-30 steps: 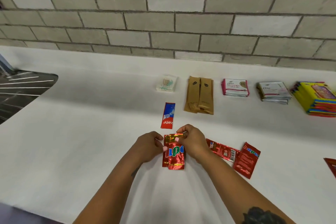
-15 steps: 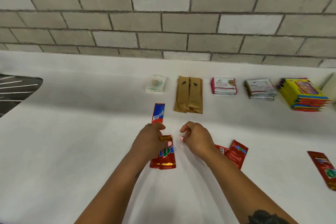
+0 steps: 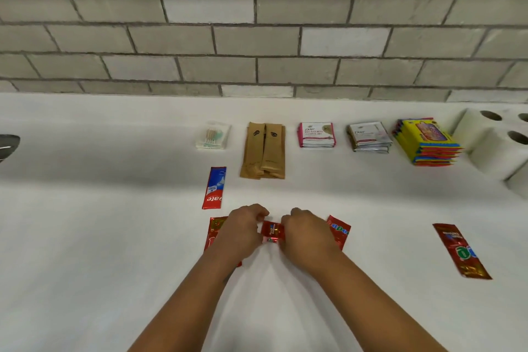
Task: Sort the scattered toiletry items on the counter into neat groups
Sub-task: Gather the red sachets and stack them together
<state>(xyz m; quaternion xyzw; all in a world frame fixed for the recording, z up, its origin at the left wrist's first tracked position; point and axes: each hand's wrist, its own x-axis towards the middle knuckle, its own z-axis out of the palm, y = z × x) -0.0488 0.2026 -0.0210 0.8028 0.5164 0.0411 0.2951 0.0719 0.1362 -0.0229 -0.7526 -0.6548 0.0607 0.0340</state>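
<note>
Both hands grasp one small red sachet (image 3: 273,232) between them near the middle of the white surface (image 3: 100,251), the left hand (image 3: 240,233) pinching its left edge and the right hand (image 3: 304,234) its right. More red sachets lie just left (image 3: 214,233) and right (image 3: 340,230) of the hands, another (image 3: 461,250) well right. Farther off lies a toothpaste sachet (image 3: 214,187), then a far row of sorted piles, brown packets (image 3: 264,150) among them.

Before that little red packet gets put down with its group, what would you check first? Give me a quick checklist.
1. Red sachet held by both hands: ok; left hand and right hand pinch it.
2. Red pile to join: ok, partly under the left hand.
3. Other red strays located: ok, one behind the right hand, another far right.
4. Back-row stacks tidy: ok.
5. Toothpaste sachet grouped: not ok, lies alone.
</note>
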